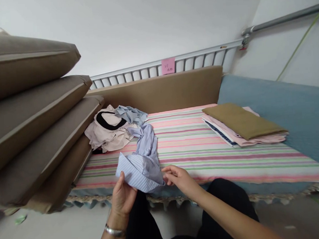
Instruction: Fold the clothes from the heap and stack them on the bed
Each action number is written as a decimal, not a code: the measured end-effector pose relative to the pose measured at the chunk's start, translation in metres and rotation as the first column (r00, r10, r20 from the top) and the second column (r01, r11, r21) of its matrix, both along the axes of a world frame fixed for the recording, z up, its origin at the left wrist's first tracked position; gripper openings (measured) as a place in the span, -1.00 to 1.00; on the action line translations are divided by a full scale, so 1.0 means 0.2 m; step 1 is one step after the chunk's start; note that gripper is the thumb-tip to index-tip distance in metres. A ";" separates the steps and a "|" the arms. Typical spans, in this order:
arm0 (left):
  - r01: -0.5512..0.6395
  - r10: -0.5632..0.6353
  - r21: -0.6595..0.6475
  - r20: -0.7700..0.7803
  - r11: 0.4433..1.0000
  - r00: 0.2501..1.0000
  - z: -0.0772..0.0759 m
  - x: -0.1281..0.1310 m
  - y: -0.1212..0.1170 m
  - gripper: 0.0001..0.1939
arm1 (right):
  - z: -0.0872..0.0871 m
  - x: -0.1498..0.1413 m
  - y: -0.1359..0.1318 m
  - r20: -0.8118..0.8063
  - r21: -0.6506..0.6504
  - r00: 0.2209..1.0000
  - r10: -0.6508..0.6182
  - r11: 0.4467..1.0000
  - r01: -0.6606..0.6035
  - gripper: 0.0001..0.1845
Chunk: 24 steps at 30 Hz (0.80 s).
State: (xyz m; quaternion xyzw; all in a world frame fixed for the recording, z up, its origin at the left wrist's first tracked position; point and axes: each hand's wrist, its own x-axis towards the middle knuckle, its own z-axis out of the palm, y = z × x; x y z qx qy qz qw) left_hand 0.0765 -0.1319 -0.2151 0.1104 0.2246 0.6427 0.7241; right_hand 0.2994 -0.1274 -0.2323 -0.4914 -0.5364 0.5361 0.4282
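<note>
A light blue striped shirt (143, 163) lies crumpled at the near edge of the striped bed cover (193, 146). My left hand (122, 195) grips the shirt's near left edge with thumb on top. Just to its right, my right hand (177, 176) pinches the cloth's near right edge with curled fingers. The shirt trails away toward a heap of unfolded clothes (112, 127), pale pink and pale blue, at the back left of the bed.
A stack of folded clothes (242, 125), olive on top of pink, sits at the right. Brown cushions (32, 116) are stacked at the left. A brown backboard (160, 88), a blue cushion (288, 111) and a metal rail (199, 57) bound the bed.
</note>
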 end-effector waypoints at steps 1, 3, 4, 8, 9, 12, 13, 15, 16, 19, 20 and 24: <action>0.005 -0.005 0.017 -0.012 1.000 1.000 0.00 0.00 0.00 -0.59 | 0.02 -0.01 0.02 0.042 0.049 0.999 0.004 0.999 -0.006 -0.67; 0.027 -0.026 0.043 -0.028 0.999 0.999 0.00 0.01 -0.01 -0.56 | 0.05 -0.04 0.05 0.132 0.164 0.991 0.003 0.986 -0.025 -0.56; 0.042 -0.040 0.042 -0.031 0.998 0.999 0.00 0.01 -0.01 -0.55 | 0.06 -0.05 0.07 0.174 0.223 0.985 0.011 0.973 -0.050 -0.49; 0.097 -0.098 -0.026 -0.030 0.995 0.995 -0.02 0.01 -0.06 -0.60 | 0.05 -0.15 0.15 0.300 0.363 0.951 0.077 0.913 -0.188 -0.30; 0.110 -0.111 -0.040 -0.033 0.993 0.993 -0.03 0.00 -0.08 -0.62 | 0.03 -0.17 0.15 0.322 0.363 0.942 0.089 0.908 -0.210 -0.28; 0.086 -0.091 -0.107 -0.042 0.991 0.995 -0.08 -0.04 -0.15 -0.63 | -0.07 -0.24 0.13 0.378 0.319 0.921 0.098 0.920 -0.229 -0.24; 0.056 -0.064 -0.139 -0.052 0.989 0.997 -0.10 -0.07 -0.18 -0.62 | -0.12 -0.25 0.12 0.399 0.297 0.912 0.099 0.927 -0.230 -0.22; 0.000 -0.021 -0.190 -0.110 0.982 0.994 -0.16 -0.16 -0.23 -0.59 | -0.20 -0.25 0.09 0.439 0.248 0.894 0.087 0.945 -0.214 -0.23; -0.021 -0.012 -0.205 -0.158 0.978 0.987 -0.19 -0.22 -0.26 -0.57 | -0.23 -0.24 0.08 0.453 0.225 0.888 0.075 0.955 -0.196 -0.25; -0.112 -0.001 -0.307 -0.348 0.945 0.938 -0.30 -0.42 -0.34 -0.45 | -0.31 -0.18 0.08 0.460 0.154 0.888 0.020 0.983 -0.102 -0.42; -0.160 0.002 -0.356 -0.405 0.921 0.914 -0.33 -0.47 -0.36 -0.41 | -0.32 -0.15 0.09 0.456 0.131 0.890 0.003 0.989 -0.070 -0.47; -0.232 0.017 -0.415 -0.459 0.880 0.888 -0.40 -0.55 -0.39 -0.42 | -0.32 -0.11 0.14 0.419 0.102 0.907 -0.034 0.995 -0.009 -0.62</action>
